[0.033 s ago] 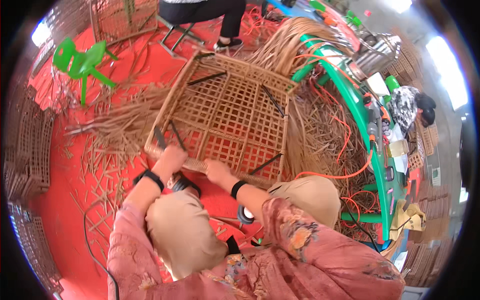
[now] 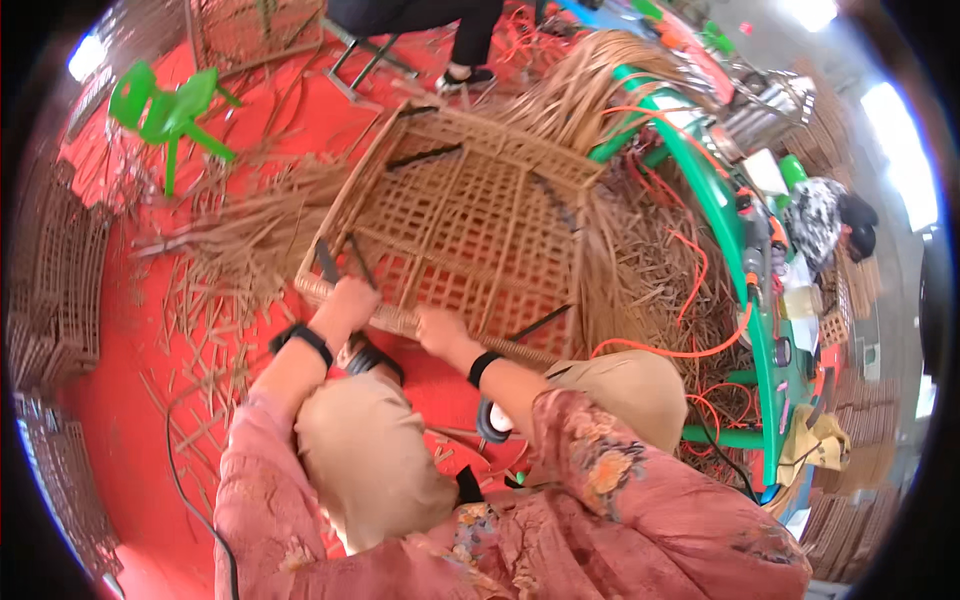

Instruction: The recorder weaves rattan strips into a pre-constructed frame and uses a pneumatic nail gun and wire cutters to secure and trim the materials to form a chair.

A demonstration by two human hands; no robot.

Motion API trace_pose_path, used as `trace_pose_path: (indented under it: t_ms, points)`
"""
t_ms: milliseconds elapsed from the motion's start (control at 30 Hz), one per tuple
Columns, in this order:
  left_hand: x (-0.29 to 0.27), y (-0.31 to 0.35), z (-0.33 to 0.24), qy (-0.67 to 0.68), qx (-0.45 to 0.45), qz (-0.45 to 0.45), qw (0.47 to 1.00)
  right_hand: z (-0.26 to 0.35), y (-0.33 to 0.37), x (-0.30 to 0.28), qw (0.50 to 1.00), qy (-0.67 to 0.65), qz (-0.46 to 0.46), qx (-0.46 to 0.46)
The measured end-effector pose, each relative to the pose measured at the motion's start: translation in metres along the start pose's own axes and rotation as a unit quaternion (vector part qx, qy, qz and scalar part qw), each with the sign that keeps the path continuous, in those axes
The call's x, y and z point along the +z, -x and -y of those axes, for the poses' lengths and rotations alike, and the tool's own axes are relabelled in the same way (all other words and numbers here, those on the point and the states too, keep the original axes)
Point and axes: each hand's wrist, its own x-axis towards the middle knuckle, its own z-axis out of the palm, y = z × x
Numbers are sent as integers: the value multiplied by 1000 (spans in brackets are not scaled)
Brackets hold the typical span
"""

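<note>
Tan and woven, our tray (image 2: 507, 230) lies at twelve o'clock. Our left hand (image 2: 350, 303) curls on its rim near eight o'clock, our right hand (image 2: 441, 331) near half past six. Whether our left hand also grips the dark flat strip (image 2: 325, 262) beside it, we cannot tell. Our green counter (image 2: 728, 228) curves along three o'clock.

The red floor (image 2: 112, 440) is littered with strips (image 2: 225, 235); a green chair (image 2: 165, 112) is seen at left, a green table (image 2: 712, 200) at right, bright glare (image 2: 900, 150) beyond
</note>
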Motion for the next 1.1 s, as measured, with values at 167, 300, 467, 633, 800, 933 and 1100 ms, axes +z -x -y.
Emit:
trace_pose_path:
  t_ms: [167, 300, 467, 633, 800, 933, 1100]
  points:
    - [-37, -22, 18, 65, 30, -76, 995, 0, -24, -46, 998, 44, 38, -17]
    - [-42, -24, 34, 55, -9, 23, 998, 8, -24, -54, 997, 54, 7, -62]
    - [-120, -13, 54, 25, -24, 51, 998, 28, -35, -111, 989, 58, -38, -128]
    - [-208, -18, 64, 5, -49, -3, 999, 49, -52, -214, 982, -99, 33, -155]
    - [-281, -15, 80, 25, -88, 60, 994, 92, -49, -290, 976, -156, 122, -94]
    - [-324, 5, 98, 32, -91, 69, 993, 120, -59, -312, 964, -196, 157, -92]
    - [-384, 38, 70, 79, -190, 157, 966, 145, -55, -325, 945, -248, 199, -77]
